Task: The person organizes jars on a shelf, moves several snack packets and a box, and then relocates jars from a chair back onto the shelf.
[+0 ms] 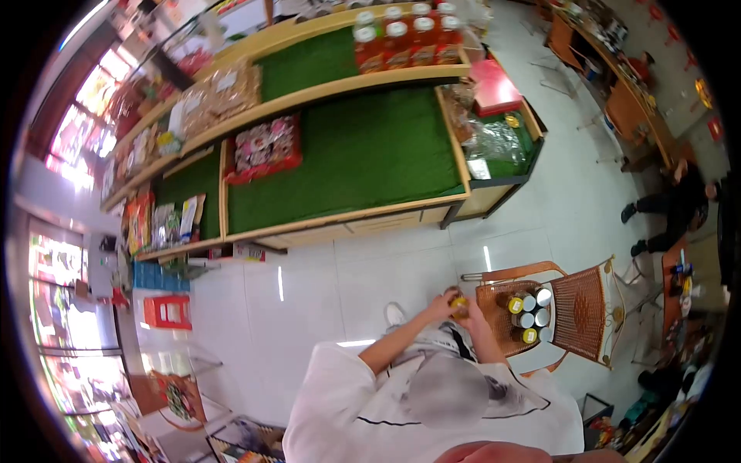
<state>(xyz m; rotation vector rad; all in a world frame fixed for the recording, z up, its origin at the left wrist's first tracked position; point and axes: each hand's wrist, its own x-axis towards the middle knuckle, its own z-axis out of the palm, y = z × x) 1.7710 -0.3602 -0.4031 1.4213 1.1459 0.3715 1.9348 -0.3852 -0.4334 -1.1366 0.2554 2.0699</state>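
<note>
In front of my body I hold a small jar (459,303) with a yellowish top between both hands. My left hand (441,306) closes round its left side, and my right hand (473,316) grips it from the right. The fingers cover much of the jar, so its contents cannot be made out. Just to the right, a wicker chair (577,312) carries several jars (527,319) on its seat, some with silver lids and some with yellow labels on top.
A display stand with green lining (370,147) stands ahead, bearing several red-drink bottles (396,42), bagged goods (224,89) and a red tray of packets (265,147). A red stool (167,312) is at left. Another person (679,202) is at the far right.
</note>
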